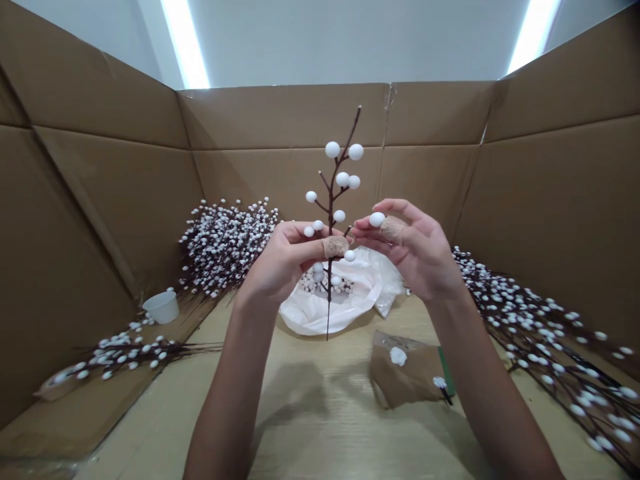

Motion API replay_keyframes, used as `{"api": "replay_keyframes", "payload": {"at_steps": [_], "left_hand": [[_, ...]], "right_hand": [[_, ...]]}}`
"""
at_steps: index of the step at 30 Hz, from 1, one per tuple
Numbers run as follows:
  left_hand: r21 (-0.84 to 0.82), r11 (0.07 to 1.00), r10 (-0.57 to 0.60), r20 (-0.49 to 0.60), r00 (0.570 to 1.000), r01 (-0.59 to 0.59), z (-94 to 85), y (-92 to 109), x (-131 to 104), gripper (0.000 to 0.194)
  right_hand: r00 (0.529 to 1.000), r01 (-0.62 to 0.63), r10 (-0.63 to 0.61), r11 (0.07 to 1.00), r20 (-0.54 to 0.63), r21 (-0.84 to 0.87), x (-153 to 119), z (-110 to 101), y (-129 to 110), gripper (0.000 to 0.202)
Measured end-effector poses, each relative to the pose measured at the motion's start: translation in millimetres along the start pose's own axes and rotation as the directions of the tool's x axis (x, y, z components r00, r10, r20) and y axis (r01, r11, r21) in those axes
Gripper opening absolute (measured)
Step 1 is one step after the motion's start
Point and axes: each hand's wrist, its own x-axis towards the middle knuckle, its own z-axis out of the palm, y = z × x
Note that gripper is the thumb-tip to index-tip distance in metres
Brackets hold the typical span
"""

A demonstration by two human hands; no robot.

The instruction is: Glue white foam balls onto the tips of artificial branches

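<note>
Upright in front of me stands an artificial berry branch [331, 193], with a thin brown stem and several white berries. My left hand [295, 257] is closed round its lower half, thumb and fingers pinching the stem. At least two twig tips on it are bare. Just right of the stem, my right hand [417, 247] pinches a loose white berry [377, 219] between thumb and fingers, close to a bare twig. Tan wrapping covers both thumbs. Below the hands, a white plastic bag [320, 320] lies open with many small white berries inside.
Berry branches are heaped at the back left [225, 243] and along the right [530, 327]. A small bunch [130, 353] and a white cup [161, 307] are at left. Brown paper [413, 373] with white blobs lies on the table. Cardboard walls [290, 117] surround the workspace.
</note>
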Motion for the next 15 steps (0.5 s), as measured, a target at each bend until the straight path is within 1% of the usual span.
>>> {"api": "replay_keyframes", "payload": {"at_steps": [3, 6, 11, 15], "left_hand": [[0.019, 1.0, 0.001, 0.02, 1.0, -0.001, 3.5, -1.3, 0.0, 0.005], [0.054, 0.999, -0.001, 0.012, 1.0, 0.0, 5.9, -2.2, 0.1, 0.005], [0.074, 0.997, -0.017, 0.018, 1.0, 0.016, 8.3, -2.8, 0.5, 0.004], [0.078, 0.997, -0.022, 0.031, 0.999, 0.02, 10.0, -2.4, 0.6, 0.003]], "right_hand": [[0.998, 0.034, -0.032, 0.999, 0.057, -0.041, -3.1, -2.4, -2.5, 0.018], [0.995, 0.042, -0.034, 0.995, 0.094, -0.09, -6.0, -4.4, -4.9, 0.019], [0.994, 0.061, -0.047, 0.987, 0.095, -0.147, -8.8, -5.4, -7.1, 0.024], [0.992, 0.084, -0.066, 0.983, 0.111, -0.164, -9.8, -5.5, -8.0, 0.024]]}}
